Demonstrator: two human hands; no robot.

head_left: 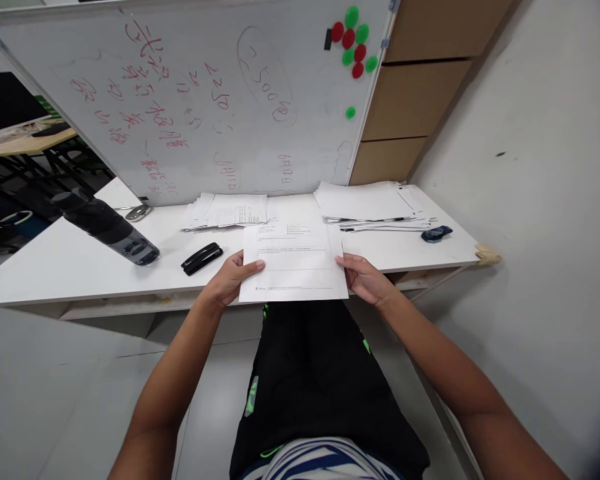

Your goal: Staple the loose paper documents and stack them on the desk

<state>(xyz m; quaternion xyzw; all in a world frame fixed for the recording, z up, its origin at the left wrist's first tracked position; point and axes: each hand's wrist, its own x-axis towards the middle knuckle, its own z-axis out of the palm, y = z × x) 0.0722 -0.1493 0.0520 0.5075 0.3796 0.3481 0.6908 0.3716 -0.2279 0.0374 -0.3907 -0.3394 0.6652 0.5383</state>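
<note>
Printed sheet [295,272] is held across the desk's [30,275] front edge, near end overhanging. Left hand [229,277] pinches its left edge, right hand [366,277] pinches its right edge, thumbs on top both sides. Black stapler [202,259] near the front edge, just left of the left hand; dark bottle [113,227] further left. Left paper stack [235,209] and right paper stack [367,200] toward the back edge, below the whiteboard [190,100].
</note>
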